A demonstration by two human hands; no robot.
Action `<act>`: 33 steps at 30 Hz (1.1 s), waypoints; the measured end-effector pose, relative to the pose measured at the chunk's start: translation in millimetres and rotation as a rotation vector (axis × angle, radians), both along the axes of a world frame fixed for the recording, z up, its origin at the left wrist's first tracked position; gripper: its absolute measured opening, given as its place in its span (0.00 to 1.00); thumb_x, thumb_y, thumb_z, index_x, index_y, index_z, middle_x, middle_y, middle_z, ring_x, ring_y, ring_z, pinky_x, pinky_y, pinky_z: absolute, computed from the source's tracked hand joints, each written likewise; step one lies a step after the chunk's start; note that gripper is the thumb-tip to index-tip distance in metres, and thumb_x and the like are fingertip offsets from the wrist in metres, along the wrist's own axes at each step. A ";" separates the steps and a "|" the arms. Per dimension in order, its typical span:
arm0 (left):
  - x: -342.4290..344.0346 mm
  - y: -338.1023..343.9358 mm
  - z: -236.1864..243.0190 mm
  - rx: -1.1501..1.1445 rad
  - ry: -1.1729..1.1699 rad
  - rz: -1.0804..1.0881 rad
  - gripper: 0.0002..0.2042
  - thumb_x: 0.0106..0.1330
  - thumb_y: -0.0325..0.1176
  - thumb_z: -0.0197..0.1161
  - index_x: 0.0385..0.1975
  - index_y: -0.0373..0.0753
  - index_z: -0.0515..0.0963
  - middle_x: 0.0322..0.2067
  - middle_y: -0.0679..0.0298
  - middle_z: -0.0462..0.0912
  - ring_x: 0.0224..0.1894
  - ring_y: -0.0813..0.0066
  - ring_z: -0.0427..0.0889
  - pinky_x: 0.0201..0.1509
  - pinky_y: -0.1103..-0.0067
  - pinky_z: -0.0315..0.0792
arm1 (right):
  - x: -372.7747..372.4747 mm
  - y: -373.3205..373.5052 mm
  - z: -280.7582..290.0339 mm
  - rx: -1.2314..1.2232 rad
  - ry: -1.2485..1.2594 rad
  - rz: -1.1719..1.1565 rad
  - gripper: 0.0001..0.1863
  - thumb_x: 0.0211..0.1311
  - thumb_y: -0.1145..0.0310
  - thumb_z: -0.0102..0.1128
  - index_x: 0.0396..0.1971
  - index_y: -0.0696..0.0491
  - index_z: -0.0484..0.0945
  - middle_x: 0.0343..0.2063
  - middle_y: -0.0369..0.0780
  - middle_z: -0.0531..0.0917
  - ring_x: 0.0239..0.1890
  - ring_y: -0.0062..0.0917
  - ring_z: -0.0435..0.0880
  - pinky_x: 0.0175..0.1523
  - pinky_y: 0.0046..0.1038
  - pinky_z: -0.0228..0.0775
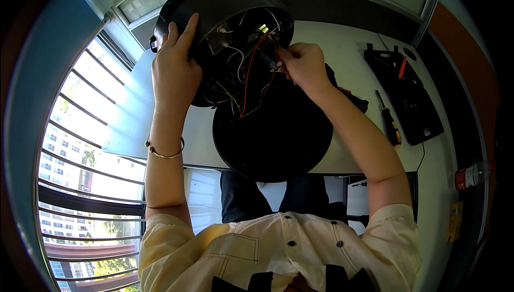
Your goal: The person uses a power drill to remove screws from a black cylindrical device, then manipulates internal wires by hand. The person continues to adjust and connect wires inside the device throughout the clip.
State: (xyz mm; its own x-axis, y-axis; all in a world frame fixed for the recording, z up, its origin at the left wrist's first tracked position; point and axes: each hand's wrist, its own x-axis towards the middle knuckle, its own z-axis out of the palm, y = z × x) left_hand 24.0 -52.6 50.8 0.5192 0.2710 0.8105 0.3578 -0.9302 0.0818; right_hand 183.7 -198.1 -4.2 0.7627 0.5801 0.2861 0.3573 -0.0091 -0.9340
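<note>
A black rounded appliance housing (214,10) is tilted on its side, its open underside facing me. Red, white and yellowish wires (247,85) show inside it. My left hand (176,69) grips the housing's left side, fingers spread over the shell and thumb near the rim. At the right of the opening, my right hand (304,67) pinches something by the wires, close to a small white tag (276,67); the fingers hide what it is. Below the housing, a round black part (273,131) lies at the table's near edge, joined to it by wires or touching; I cannot tell.
On the right of the white table (350,59) lie a screwdriver (392,126) with a yellow-black handle, a black tool case (404,94) and a red-handled tool (402,68). Farther right are a bottle (471,176) and a yellow box (454,221). Window blinds (91,185) stand left.
</note>
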 end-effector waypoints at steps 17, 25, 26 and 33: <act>3.4 -0.5 -6.8 0.131 -0.008 0.068 0.32 0.48 0.16 0.51 0.56 0.53 0.68 0.51 0.44 0.69 0.53 0.45 0.70 0.52 0.64 0.71 | 7.6 6.4 -10.3 -0.419 -1.100 -0.337 0.05 0.49 0.73 0.56 0.21 0.59 0.73 0.17 0.44 0.77 0.18 0.34 0.78 0.26 0.30 0.72; 0.8 3.1 -5.5 0.182 0.033 0.065 0.32 0.47 0.17 0.53 0.56 0.52 0.67 0.51 0.45 0.70 0.52 0.45 0.71 0.47 0.65 0.74 | 16.1 11.1 -11.4 0.060 -0.293 -0.070 0.08 0.57 0.73 0.51 0.20 0.59 0.72 0.12 0.38 0.73 0.15 0.24 0.72 0.18 0.24 0.58; 0.4 3.6 -5.1 0.186 0.042 0.069 0.32 0.47 0.17 0.53 0.56 0.52 0.67 0.51 0.45 0.70 0.52 0.45 0.71 0.46 0.65 0.74 | 13.1 8.7 -4.6 0.108 0.051 0.046 0.09 0.57 0.72 0.51 0.20 0.58 0.72 0.12 0.36 0.71 0.13 0.20 0.69 0.16 0.21 0.54; 0.3 5.7 -4.2 0.168 0.057 0.067 0.32 0.47 0.17 0.53 0.56 0.53 0.67 0.51 0.45 0.70 0.50 0.44 0.72 0.44 0.66 0.75 | 21.7 6.5 -2.4 0.435 1.100 0.445 0.09 0.64 0.70 0.43 0.25 0.58 0.67 0.09 0.27 0.60 0.08 0.09 0.53 0.11 0.13 0.40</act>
